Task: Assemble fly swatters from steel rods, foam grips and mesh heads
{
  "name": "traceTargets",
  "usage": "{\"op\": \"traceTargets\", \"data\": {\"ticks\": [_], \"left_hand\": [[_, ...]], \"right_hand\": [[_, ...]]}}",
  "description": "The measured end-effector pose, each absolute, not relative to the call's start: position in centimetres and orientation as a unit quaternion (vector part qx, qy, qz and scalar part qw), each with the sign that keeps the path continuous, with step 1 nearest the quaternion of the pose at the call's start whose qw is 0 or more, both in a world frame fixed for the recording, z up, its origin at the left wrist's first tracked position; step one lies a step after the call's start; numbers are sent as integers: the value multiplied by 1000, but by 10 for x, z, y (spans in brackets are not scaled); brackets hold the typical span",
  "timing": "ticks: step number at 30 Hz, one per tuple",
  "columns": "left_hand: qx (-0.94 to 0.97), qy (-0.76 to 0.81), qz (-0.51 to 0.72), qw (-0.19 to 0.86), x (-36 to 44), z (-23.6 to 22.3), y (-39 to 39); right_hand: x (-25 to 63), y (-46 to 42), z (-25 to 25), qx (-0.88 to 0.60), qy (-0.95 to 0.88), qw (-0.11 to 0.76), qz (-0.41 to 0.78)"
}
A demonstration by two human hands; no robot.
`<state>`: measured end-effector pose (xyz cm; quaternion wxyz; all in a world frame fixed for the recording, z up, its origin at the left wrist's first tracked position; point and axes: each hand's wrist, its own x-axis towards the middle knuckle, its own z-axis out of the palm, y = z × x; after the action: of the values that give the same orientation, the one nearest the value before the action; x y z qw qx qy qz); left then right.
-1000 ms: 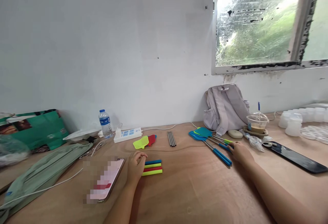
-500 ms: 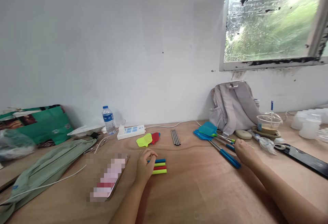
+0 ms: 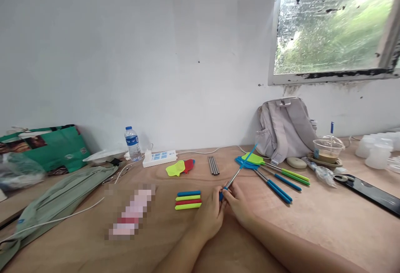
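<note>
A blue fly swatter [image 3: 231, 180] with a metal rod is held between my two hands, tilted up to the right, its head seen edge-on. My left hand [image 3: 211, 212] is closed around the blue handle, and my right hand [image 3: 240, 207] grips it at the rod end. Left of them lie several loose handles [image 3: 188, 197] in blue, yellow-green and red. Thin metal tubes [image 3: 213, 165] lie beyond, beside a yellow-green swatter head [image 3: 175, 169] and a red swatter head [image 3: 189, 165]. To the right, several blue and green fly swatters [image 3: 278, 189] lie fanned out.
A phone with a blurred screen [image 3: 133, 214] lies at left, near a green garment [image 3: 62, 208]. Along the wall stand a water bottle [image 3: 133, 146], a power strip [image 3: 160, 159], and a backpack [image 3: 284, 129]. A drink cup [image 3: 328, 150] and a black device [image 3: 368, 194] are at right.
My right hand has brought a blue fly swatter from the pile at right to the middle. My left hand has moved right from the loose handles and now grips it too.
</note>
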<state>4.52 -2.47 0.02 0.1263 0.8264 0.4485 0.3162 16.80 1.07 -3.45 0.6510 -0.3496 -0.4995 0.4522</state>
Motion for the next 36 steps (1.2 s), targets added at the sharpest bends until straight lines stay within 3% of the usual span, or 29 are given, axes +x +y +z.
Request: {"op": "traceTargets", "data": {"ticks": [6,11,20,27,31,36], "left_hand": [[840,470,254,90,50,-6,-19],[863,415,257,131,61,-1,-29],[771,370,328,401,81,0,-27],[634,290,260,668,77,-8,-16],[596,261,222,726,69,-3,-15],[617,274,202,709,64,-2,-18]], "right_hand": [[186,7,-15,-264,-366,702,552],[201,-7,8,-183,-281,700,630],[215,8,19,-166,-218,668,692],[213,13,20,-165,-249,652,697],[216,12,21,-155,-263,648,698],[219,11,21,-145,-281,637,703]]}}
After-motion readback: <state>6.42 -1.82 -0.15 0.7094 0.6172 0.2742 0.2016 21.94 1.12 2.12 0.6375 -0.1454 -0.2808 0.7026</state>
